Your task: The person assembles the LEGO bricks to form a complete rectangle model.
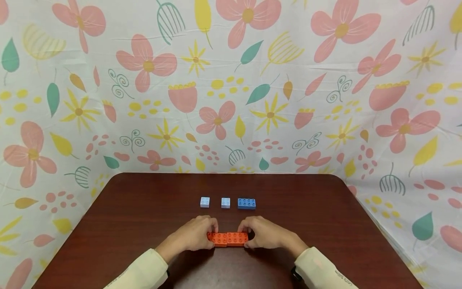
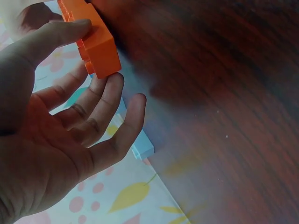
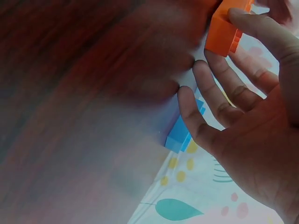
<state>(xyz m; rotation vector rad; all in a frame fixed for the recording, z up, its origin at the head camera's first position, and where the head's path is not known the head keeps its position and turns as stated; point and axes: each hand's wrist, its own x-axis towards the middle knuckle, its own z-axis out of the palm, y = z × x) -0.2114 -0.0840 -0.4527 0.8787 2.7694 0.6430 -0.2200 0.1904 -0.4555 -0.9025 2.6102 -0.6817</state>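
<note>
Two orange toy building bricks lie end to end near the middle of the table. My left hand (image 1: 196, 234) pinches the left orange brick (image 1: 220, 240) between thumb and fingers at its outer end. On the other side, my right hand (image 1: 265, 233) grips the right orange brick (image 1: 237, 239) the same way. In the left wrist view the thumb presses the side of the orange brick (image 2: 103, 51), studs turned away from the table. The right wrist view shows the thumb on the orange brick (image 3: 222, 35), with the lower fingers spread beneath.
Beyond the hands, a pale block (image 1: 204, 202), another pale block (image 1: 225, 203) and a longer blue brick (image 1: 246, 204) stand in a row on the dark brown table (image 1: 144, 200). A flower-patterned cloth (image 1: 223, 132) hangs behind the table's far edge.
</note>
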